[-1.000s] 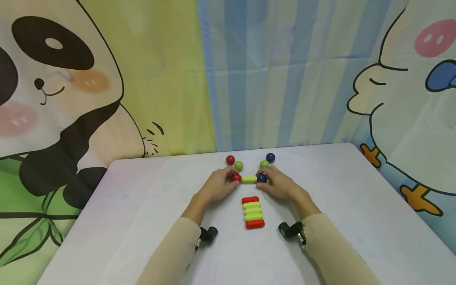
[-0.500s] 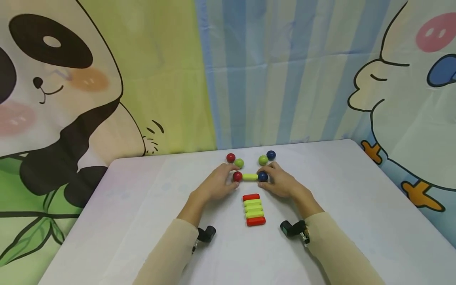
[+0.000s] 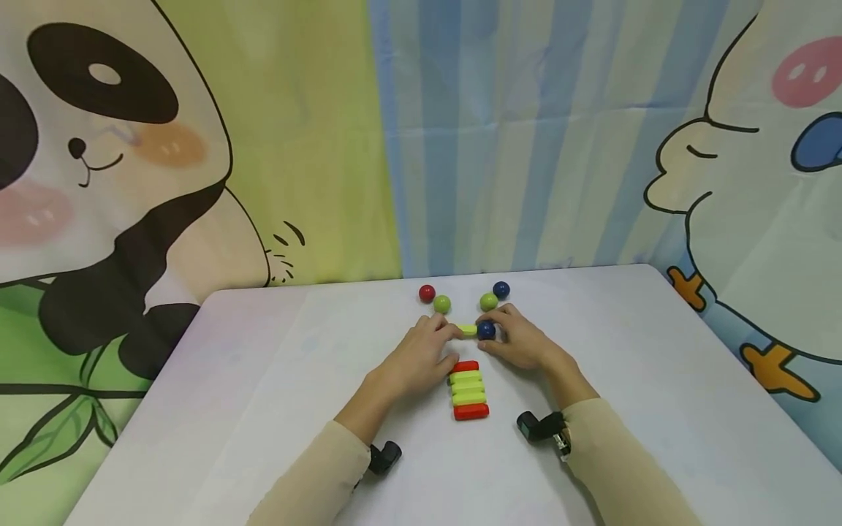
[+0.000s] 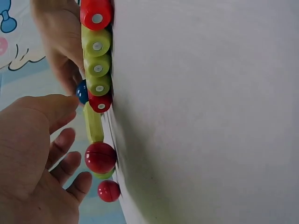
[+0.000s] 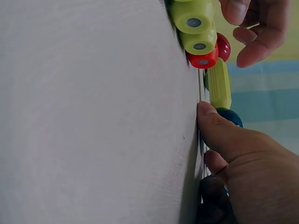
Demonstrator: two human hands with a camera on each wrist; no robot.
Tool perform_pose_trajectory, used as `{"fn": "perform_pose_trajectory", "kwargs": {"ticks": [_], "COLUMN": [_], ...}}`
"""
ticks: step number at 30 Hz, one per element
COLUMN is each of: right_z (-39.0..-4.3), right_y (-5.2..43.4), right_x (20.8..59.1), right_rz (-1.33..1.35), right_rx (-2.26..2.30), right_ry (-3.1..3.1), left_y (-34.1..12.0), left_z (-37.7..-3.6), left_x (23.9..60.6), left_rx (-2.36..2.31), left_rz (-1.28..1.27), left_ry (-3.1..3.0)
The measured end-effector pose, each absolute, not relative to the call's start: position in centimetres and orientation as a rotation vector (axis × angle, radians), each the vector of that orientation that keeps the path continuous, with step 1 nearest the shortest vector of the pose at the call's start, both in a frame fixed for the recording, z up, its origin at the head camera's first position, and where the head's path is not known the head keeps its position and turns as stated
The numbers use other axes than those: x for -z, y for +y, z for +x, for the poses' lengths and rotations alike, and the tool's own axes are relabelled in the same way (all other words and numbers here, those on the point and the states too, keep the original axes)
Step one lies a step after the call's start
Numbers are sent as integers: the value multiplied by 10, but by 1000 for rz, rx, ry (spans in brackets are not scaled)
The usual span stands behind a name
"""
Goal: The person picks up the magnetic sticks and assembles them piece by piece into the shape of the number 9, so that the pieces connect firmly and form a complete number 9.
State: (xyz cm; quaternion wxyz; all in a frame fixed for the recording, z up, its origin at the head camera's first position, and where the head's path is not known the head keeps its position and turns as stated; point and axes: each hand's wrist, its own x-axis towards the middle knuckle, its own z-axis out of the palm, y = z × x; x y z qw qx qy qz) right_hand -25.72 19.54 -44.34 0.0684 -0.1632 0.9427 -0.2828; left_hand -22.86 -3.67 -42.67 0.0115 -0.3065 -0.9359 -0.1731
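A yellow-green magnetic rod (image 3: 468, 330) lies crosswise, with a blue ball (image 3: 486, 330) at its right end and a red ball (image 4: 100, 157) at its left end; that red ball is hidden in the head view. My right hand (image 3: 520, 342) holds the blue ball between thumb and fingers. Fingers loosely spread and holding nothing, my left hand (image 3: 421, 356) hovers beside the near row of rods. In that row, yellow-green rods (image 3: 468, 387) lie side by side between a far red rod (image 3: 466, 366) and a near red rod (image 3: 471, 412). Metal discs show in the rods' ends.
Toward the table's back edge sit a loose red ball (image 3: 427, 294) beside a green ball (image 3: 442, 304), and another green ball (image 3: 488, 302) beside a dark blue ball (image 3: 501, 290). A printed curtain (image 3: 460, 146) hangs behind the white table (image 3: 263, 409).
My left hand has let go of the red ball and come nearer and to the right, toward the far red rod. The right hand stays at the blue ball.
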Motion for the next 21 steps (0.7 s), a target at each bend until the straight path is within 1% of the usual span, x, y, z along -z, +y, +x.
{"fn": "perform_pose_trajectory", "kwargs": {"ticks": [10, 21], "right_z": [-256, -256], "right_y": [200, 195], "right_x": [441, 441], "right_rz": [-487, -513], "right_rx": [850, 866], "right_ry": [2848, 2823], "left_y": [-35, -36], "left_z": [-234, -236], "left_x": [422, 427], "left_rx": [723, 704], "left_rz": [-1117, -1188], "left_ry": [-2943, -2952]}}
